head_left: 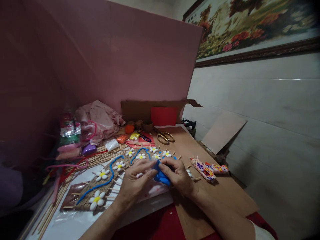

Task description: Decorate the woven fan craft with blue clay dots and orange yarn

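My left hand [138, 176] and my right hand [178, 175] meet over the table, fingers pinched on a small bag of blue clay [162, 176]. The bag's lower part hangs between them; its top is hidden by my fingertips. Behind and left of the hands lies a curved, twine-wrapped craft piece [90, 196] with wooden sticks poking from its edges. White daisies with yellow centres, such as one flower [97, 199], dot its surface. A wavy blue clay strip [100, 185] runs along it.
Gold-handled scissors [163, 136] lie behind the hands, near a utility knife [145, 137]. Clay packets, including a purple one [89, 149], are piled at left beside long thin sticks [53, 208]. A flower-patterned cloth item [209, 169] sits on the brown board [225, 193] at right.
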Tool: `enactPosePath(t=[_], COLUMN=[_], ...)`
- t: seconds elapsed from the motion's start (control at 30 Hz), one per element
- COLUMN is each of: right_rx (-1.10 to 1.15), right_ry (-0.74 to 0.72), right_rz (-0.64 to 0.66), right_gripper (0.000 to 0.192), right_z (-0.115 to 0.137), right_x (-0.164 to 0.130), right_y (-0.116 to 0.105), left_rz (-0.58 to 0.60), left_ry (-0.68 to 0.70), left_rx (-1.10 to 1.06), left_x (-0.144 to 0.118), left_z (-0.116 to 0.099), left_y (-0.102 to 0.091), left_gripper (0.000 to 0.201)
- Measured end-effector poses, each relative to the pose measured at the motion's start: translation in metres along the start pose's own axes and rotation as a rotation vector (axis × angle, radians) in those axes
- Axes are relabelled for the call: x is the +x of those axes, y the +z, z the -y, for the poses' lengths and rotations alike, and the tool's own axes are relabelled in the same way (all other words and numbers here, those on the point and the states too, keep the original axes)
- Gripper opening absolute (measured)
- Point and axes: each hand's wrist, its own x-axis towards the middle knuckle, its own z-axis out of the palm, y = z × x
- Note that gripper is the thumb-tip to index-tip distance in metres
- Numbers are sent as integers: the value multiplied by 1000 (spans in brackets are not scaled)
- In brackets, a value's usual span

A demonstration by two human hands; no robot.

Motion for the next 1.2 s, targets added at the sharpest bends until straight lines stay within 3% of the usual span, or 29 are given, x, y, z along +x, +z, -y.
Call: enactPosePath(t=[0.37, 0.57, 0.67, 0.9, 1.07, 1.2], right_rx=[-53, -59, -55, -39, -56, -83], right_ry=[-42, -38, -47, -51, -68, -73], right_rz=[-90, -74, -67, -37, -34, -55], right_gripper=[23, 23, 23, 25, 24, 23], right_z=[5, 4, 4, 3, 6, 6], right_x=[-1, -2, -1, -2, -2, -2], right_y=[2, 2, 1, 0, 1, 1], left_rz=[-38, -93, -101, 31, -25, -76], left_ry=[-89, -302, -344, -400, -218, -127], left_rx=[-117, -434, -458, -483, -330, -279], left_x=[1, -2, -2, -6, -6, -4], left_z=[0, 6, 2, 3, 12, 7], left_y=[3, 8, 9, 10, 8, 7], left_gripper=[11, 15, 19, 29, 16, 15])
